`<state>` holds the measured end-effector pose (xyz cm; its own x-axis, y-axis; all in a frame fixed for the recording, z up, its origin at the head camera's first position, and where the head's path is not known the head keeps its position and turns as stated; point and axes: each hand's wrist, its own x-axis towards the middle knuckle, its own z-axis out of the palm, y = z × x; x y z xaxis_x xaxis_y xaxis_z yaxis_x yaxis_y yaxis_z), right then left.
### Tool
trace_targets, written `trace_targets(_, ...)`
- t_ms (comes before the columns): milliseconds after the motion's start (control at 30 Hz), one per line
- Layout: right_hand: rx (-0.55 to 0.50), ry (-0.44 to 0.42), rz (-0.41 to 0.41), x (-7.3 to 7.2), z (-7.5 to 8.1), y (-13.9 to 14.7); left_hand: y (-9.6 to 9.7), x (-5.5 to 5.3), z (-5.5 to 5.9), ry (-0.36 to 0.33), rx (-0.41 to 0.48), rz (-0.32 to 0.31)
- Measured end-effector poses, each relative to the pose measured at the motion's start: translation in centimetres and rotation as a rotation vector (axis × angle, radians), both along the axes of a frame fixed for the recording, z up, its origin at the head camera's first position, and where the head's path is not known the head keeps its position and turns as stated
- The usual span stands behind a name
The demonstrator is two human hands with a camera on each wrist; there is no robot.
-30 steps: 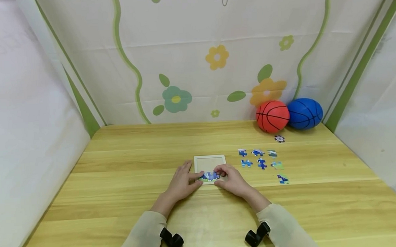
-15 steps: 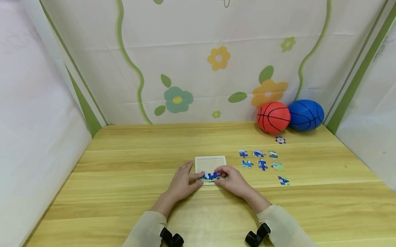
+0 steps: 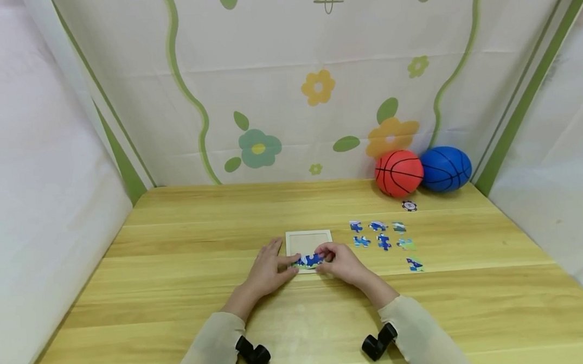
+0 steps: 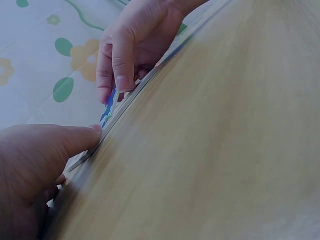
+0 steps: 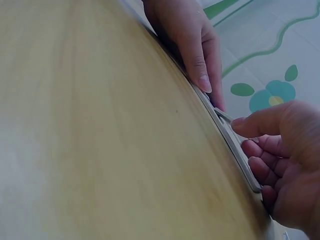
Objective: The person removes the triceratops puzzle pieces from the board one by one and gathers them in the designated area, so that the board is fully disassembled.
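A white-rimmed puzzle frame lies on the table, with two joined-looking blue and green jigsaw pieces along its near side. My left hand rests at the frame's near left corner, its index finger over the left piece and its thumb at the near rim. The right hand pinches the right jigsaw piece between thumb and fingers. That piece's near edge stands slightly raised over the frame in the right wrist view, where the thumb meets it. Both hands' fingertips partly cover the pieces.
Several loose jigsaw pieces lie spread to the right of the frame. A round black-and-white chip sits behind them. At the back right are a red ball and a blue ball, against a flowered cloth.
The right piece has tilted a little in the right hand: its pale glare has gone and it shows dark blue. Both hands stay in place; the view shifts slightly.
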<state>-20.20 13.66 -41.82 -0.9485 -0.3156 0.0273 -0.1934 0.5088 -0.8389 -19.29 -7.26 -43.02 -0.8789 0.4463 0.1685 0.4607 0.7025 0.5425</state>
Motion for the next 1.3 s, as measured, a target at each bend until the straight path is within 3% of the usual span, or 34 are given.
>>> trace_targets(367, -0.069, -0.038, -0.013, 0.2, 0.8, 1.7, 0.1, 0.1, 0.0, 0.016, 0.009, -0.006)
trace_targets(833, -0.017, 0.074, -0.117, 2.6, 3.2, 11.9, -0.1, 0.3, 0.1, 0.019, 0.025, -0.013)
trace_targets(1067, 0.023, 0.104, -0.142, 3.3, 2.4, 15.7, -0.1, 0.4, 0.1, 0.011, 0.032, -0.009)
trace_targets(1300, 0.018, 0.03, -0.171, 3.3, 0.8, 17.6, -0.1, 0.3, 0.1, 0.024, 0.022, -0.008)
